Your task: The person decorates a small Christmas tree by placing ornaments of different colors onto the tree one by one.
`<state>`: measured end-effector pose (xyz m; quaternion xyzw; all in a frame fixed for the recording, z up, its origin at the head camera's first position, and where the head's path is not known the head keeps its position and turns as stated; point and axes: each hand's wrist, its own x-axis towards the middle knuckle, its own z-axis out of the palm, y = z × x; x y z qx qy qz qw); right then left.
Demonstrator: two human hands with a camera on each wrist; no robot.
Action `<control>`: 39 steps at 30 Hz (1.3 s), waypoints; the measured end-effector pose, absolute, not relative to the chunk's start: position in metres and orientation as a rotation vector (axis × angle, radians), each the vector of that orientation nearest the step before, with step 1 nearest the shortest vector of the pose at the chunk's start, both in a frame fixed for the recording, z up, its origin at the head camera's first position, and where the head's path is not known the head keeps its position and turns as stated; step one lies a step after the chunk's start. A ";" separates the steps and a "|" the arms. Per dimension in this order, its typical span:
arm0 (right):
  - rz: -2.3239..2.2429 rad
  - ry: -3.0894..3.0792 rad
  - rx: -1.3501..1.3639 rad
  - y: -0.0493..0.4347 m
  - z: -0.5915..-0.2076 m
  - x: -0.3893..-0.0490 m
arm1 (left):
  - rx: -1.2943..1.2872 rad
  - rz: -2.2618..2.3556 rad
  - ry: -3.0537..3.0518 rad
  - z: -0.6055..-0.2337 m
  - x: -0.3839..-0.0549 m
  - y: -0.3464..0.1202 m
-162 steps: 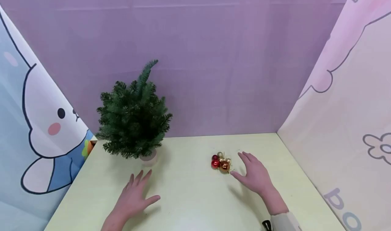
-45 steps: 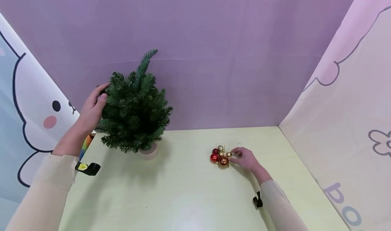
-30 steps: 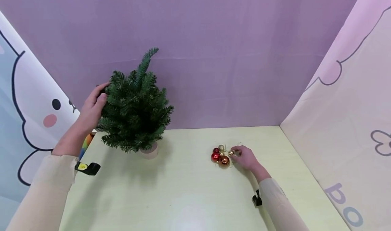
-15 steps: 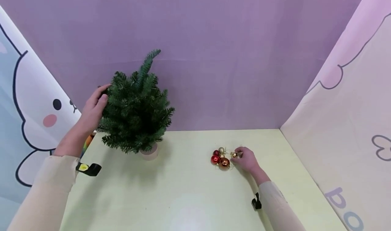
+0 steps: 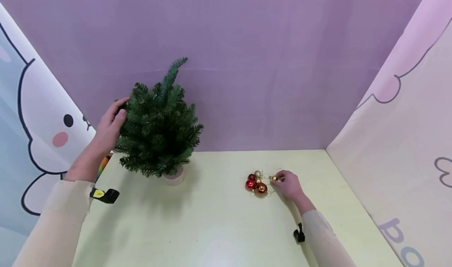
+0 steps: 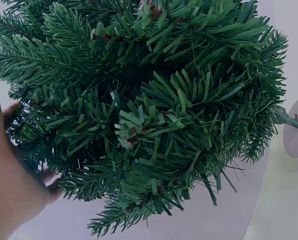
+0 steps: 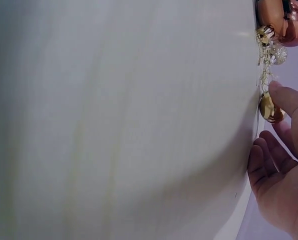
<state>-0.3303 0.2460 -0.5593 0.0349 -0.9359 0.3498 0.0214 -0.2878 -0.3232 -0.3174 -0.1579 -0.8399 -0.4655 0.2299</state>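
Note:
A small artificial Christmas tree [image 5: 159,129] with dense green branches stands in a pale pot [image 5: 174,178] on the left of the table. My left hand [image 5: 107,131] grips its left side, thumb in front; in the left wrist view the fingertips [image 6: 54,189] disappear partly behind the foliage. On the right, my right hand [image 5: 290,186] pinches a small shiny gold bauble [image 7: 270,107] between thumb and finger, close over the table. Just left of it lie a red bauble [image 5: 250,185], a copper bauble [image 5: 261,188], a dark red one [image 5: 252,177] and smaller gold ones with thin gold strings.
The pale table [image 5: 212,220] meets a purple cloth backdrop [image 5: 268,82] at its back edge. Printed cloth panels flank it: a cartoon bunny panel [image 5: 49,102] at left, a pink and cream panel [image 5: 399,149] at right. Each wrist wears a black strap [image 5: 299,233].
My left hand has gone up from the table to the tree's side. My right hand has reached the baubles, pinched a gold one and drawn it slightly right, away from the cluster.

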 end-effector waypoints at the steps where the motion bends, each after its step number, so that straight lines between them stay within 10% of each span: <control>1: 1.090 -2.896 0.118 0.247 -0.558 -0.330 | -0.441 -1.284 -2.306 -0.317 -0.288 -0.323; 39: 1.492 -2.594 0.512 0.157 -0.412 -0.294 | -0.388 -1.281 -2.465 -0.308 -0.275 -0.323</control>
